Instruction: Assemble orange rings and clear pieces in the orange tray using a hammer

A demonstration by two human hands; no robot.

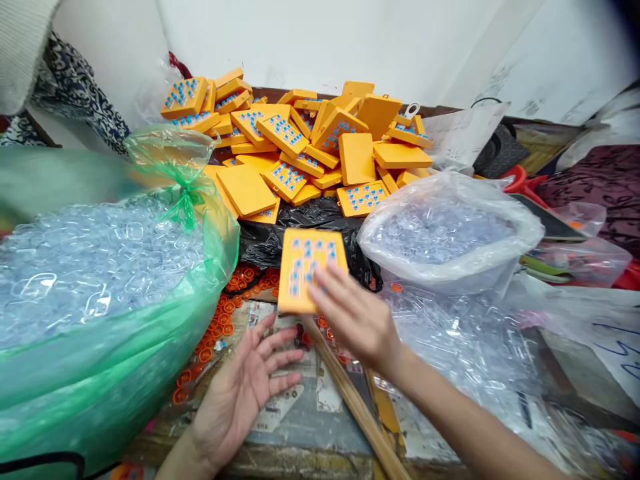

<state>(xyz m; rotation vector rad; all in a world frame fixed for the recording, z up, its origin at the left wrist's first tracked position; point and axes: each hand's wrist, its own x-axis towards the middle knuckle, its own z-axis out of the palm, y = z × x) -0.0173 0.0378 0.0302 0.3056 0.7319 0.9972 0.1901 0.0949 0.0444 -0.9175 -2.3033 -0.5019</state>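
A broad white wall (300, 40) is rising behind a cluttered worktop (325, 427). On the left, a translucent green plastic bag (160, 333) is bulging with small clear plastic pieces (100, 260). At the back, a loose heap of flat, yellow-orange plastic cases (283, 133), many dotted with blue, is spreading in front of the wall. On the right, an open-mouthed white plastic bag (440, 273) is holding more clear pieces, and crumpled black plastic sheeting (265, 243) is lying below the heap. A long, straight wooden stick (350, 393) is slanting toward the near edge.

The right hand (357, 320) is holding one square yellow-orange case with blue dots (305, 267) above the worktop, its grip closing on the lower right corner; the thumb is staying hidden. The left hand (240, 390) is hovering nearby, palm up, its grip wide and holding nothing. Small orange plastic rings (205, 355) are lying scattered beside the green bag.
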